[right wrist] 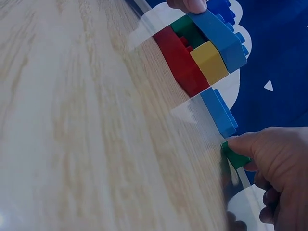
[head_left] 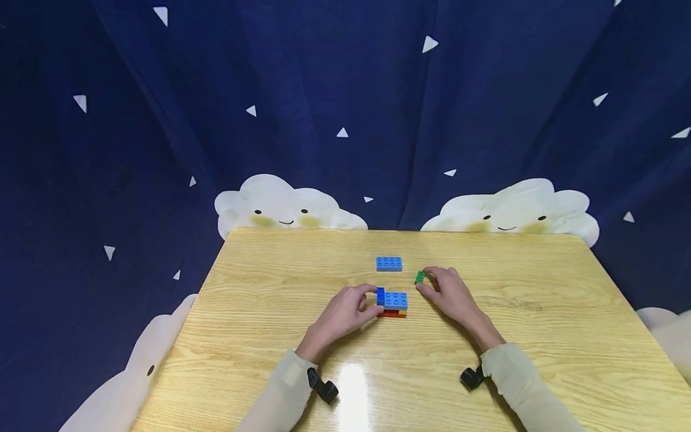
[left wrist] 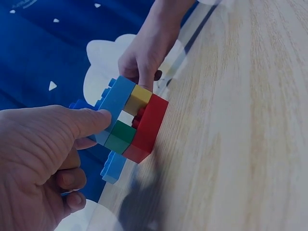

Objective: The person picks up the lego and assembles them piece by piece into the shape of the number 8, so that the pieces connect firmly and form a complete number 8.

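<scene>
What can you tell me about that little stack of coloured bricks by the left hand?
The brick stack looks like studded plastic: a red base brick, a yellow brick and a green brick as posts with a gap between them, a light blue plate on top, and a darker blue brick at its left end. It stands upright on the wooden table; the left hand grips its left end.

Both hands rest low, left hand (head_left: 345, 312) and right hand (head_left: 450, 292) (fingers pinched).
</scene>
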`<control>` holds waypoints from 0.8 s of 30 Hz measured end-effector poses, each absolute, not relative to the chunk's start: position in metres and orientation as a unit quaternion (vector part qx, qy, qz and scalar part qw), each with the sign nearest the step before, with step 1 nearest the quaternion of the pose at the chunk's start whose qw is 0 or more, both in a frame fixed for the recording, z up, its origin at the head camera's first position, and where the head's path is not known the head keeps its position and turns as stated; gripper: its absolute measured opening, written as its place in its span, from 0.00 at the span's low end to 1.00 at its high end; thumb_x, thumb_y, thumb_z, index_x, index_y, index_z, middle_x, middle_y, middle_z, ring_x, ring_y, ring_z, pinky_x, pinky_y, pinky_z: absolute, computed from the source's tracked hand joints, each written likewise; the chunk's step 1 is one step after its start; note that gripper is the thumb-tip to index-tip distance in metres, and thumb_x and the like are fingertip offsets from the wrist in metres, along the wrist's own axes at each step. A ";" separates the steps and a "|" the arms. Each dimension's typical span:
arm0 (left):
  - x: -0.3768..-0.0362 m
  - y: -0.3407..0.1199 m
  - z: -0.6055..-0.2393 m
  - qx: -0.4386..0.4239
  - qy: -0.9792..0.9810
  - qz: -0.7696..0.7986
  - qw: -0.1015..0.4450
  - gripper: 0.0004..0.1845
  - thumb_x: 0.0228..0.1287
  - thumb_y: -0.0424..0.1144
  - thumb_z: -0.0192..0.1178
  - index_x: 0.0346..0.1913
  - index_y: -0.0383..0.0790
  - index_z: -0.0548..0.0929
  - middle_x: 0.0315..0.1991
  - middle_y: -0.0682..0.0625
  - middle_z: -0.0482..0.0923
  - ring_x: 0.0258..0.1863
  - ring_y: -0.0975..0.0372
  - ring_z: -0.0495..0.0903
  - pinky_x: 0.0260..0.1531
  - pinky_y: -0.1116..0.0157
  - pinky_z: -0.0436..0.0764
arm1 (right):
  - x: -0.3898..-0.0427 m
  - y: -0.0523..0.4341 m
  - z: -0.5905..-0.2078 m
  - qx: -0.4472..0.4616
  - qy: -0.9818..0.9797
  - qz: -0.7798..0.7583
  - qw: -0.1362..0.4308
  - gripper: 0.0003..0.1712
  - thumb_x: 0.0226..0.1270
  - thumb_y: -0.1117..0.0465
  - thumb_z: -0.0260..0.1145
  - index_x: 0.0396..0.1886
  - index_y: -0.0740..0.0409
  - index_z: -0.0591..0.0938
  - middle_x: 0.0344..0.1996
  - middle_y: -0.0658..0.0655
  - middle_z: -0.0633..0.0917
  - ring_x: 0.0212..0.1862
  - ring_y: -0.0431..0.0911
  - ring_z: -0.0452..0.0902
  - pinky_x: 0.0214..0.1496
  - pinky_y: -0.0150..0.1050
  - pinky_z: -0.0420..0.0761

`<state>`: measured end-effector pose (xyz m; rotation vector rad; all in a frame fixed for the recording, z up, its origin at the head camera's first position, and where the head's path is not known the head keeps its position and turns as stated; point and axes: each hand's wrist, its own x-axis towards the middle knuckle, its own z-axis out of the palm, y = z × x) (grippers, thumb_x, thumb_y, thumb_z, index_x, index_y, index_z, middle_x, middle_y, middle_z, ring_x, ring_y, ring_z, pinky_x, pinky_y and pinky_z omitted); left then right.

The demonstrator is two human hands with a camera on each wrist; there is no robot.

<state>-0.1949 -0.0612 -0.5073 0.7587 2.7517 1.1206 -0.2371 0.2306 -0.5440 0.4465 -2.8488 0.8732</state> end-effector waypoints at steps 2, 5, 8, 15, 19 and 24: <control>-0.195 -0.061 -0.507 0.247 0.897 0.365 0.039 0.24 0.72 0.49 0.68 0.64 0.39 0.84 0.15 0.60 0.62 0.13 0.70 0.58 0.18 0.71 0.58 | -0.237 0.230 -0.545 0.149 -0.943 0.289 0.067 0.27 0.73 0.52 0.72 0.62 0.65 0.82 0.23 0.50 0.73 0.33 0.48 0.64 0.36 0.41 0.63; -0.194 -0.062 -0.508 0.246 0.897 0.366 0.039 0.24 0.72 0.49 0.68 0.64 0.39 0.83 0.15 0.60 0.62 0.13 0.70 0.58 0.17 0.71 0.58 | -0.237 0.230 -0.546 0.151 -0.942 0.292 0.064 0.26 0.73 0.53 0.71 0.62 0.65 0.82 0.22 0.50 0.72 0.33 0.47 0.63 0.35 0.41 0.63; -0.194 -0.062 -0.508 0.248 0.896 0.367 0.037 0.24 0.72 0.48 0.68 0.64 0.39 0.83 0.14 0.60 0.62 0.13 0.70 0.58 0.17 0.71 0.58 | -0.235 0.231 -0.546 0.153 -0.940 0.299 0.059 0.26 0.73 0.53 0.71 0.62 0.65 0.82 0.21 0.50 0.72 0.32 0.47 0.62 0.34 0.40 0.62; -0.195 -0.062 -0.509 0.246 0.898 0.364 0.035 0.24 0.72 0.49 0.68 0.64 0.39 0.84 0.15 0.59 0.63 0.13 0.70 0.58 0.17 0.71 0.59 | -0.224 0.231 -0.542 0.165 -0.931 0.321 0.050 0.24 0.73 0.53 0.72 0.60 0.63 0.83 0.20 0.48 0.71 0.31 0.46 0.62 0.36 0.41 0.63; -0.195 -0.062 -0.509 0.246 0.899 0.360 0.038 0.24 0.72 0.49 0.68 0.64 0.39 0.83 0.15 0.60 0.63 0.13 0.70 0.58 0.17 0.71 0.59 | -0.216 0.230 -0.537 0.173 -0.923 0.340 0.050 0.23 0.72 0.53 0.73 0.59 0.61 0.84 0.20 0.48 0.70 0.31 0.46 0.62 0.36 0.40 0.63; -0.194 -0.062 -0.508 0.246 0.899 0.361 0.037 0.24 0.72 0.49 0.68 0.64 0.39 0.83 0.15 0.59 0.64 0.14 0.70 0.59 0.18 0.70 0.59 | -0.208 0.231 -0.528 0.189 -0.912 0.361 0.043 0.22 0.72 0.53 0.73 0.59 0.59 0.84 0.20 0.46 0.68 0.31 0.46 0.62 0.37 0.39 0.65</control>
